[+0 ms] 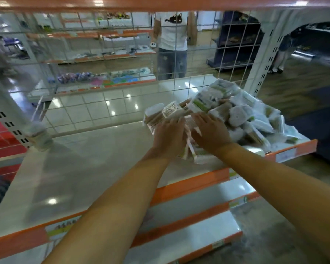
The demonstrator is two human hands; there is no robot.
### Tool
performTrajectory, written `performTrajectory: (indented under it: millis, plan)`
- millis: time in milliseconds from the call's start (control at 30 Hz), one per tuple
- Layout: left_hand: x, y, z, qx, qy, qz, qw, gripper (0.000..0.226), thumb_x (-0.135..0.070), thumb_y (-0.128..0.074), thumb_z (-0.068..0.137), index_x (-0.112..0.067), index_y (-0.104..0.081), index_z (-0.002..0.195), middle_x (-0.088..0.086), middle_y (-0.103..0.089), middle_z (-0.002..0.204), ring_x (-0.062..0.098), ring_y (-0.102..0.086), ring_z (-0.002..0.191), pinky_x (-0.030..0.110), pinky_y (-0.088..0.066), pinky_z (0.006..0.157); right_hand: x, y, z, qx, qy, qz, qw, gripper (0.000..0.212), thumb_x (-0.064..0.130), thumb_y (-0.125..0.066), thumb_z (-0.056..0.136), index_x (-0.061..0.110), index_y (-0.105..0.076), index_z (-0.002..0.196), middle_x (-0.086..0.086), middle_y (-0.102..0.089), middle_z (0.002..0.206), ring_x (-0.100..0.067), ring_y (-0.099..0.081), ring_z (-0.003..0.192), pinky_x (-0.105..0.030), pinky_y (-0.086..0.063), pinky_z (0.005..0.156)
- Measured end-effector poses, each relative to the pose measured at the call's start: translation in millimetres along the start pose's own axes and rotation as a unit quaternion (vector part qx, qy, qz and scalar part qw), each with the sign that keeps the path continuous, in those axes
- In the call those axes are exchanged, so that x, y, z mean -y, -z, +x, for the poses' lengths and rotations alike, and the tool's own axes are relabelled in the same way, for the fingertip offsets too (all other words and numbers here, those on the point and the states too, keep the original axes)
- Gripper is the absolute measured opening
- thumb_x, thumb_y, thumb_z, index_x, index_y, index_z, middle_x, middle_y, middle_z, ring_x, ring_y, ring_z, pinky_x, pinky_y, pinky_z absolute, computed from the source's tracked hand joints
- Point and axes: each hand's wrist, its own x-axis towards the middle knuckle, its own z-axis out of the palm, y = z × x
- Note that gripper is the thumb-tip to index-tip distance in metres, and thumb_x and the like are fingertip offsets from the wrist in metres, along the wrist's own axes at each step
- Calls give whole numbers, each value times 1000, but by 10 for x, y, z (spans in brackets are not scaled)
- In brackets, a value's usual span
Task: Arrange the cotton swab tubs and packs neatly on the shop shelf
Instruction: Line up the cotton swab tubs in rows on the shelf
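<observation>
A: Where are the swabs sitting?

B: Big loose pile of packs (251,115) is lying at 2 o'clock on the shelf (88,159), jumbled, overlapping, reaching the right front edge. Clear tubs (161,116) are lying on their sides at the pile's 9 o'clock edge, touching each other.

A: Hands?

B: Both are working at the left end of the pile. Left hand (170,136) is curling its fingers round a tub at 12 o'clock of the palm, fingertips hidden behind it. Right hand (211,131) is lying palm down with the fingers fairly straight, pressing on packs just right of the left hand. Can't tell whether the thumb is pinching anything underneath.

A: Anything between them?

B: A few slim packs with green ends (189,149) are sticking out below both palms, tilted, pointing toward 6 o'clock. Which hand is carrying them, can't tell.

A: Rest of the shelf?

B: One blurred clear tub (38,136) is standing alone at 9 o'clock, beside the perforated upright (6,119). Orange price strip (189,185) is running along the front edge, lower shelves showing at 5 o'clock.

A: Behind?

B: Wire grid back panel (103,73) at 12 o'clock. Through it a person in a white shirt (172,35) is standing in the aisle, more racks at 11 o'clock.
</observation>
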Motion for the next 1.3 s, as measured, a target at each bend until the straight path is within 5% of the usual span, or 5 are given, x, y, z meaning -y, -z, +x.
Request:
performTrajectory:
  millis: [200,533,800,967,1300]
  plan:
    - [-321,-184,276,31,-14,21,999,42,-13,-50,80,-7,-53,121,14,-57,120,34,-50,114,44,-44,92,-546,171,-9,19,-8,-8,1000,51,38,-42,78,3,-59,111,-18,-62,109,-38,-58,100,-46,-49,78]
    - [-687,-330,523,58,-21,41,997,42,-19,-46,89,-13,-42,131,9,-55,122,28,-49,111,39,-42,84,-1130,401,-49,-7,27,17,999,42,30,-60,79,5,-59,114,-14,-62,115,-35,-57,103,-41,-42,90]
    - [-752,-360,541,70,-33,38,996,42,-17,-43,90,-9,-41,132,10,-53,126,28,-49,112,36,-41,85,-1247,534,-46,-39,70,64,995,45,20,-40,78,1,-56,116,-17,-59,112,-34,-54,102,-36,-41,89]
    - [-764,-392,561,66,-40,40,996,38,-19,-43,90,-9,-44,127,10,-55,122,27,-51,108,36,-42,83,-1486,550,-76,38,25,29,999,65,-11,-54,63,1,-50,127,-19,-53,126,-39,-48,116,-47,-38,100]
    - [-719,-445,545,57,-55,52,996,42,-20,-44,90,-8,-43,131,10,-55,121,27,-51,107,35,-41,85,-1665,369,-30,116,57,-6,992,83,-6,-64,59,6,-40,138,-15,-51,132,-35,-46,122,-47,-36,102]
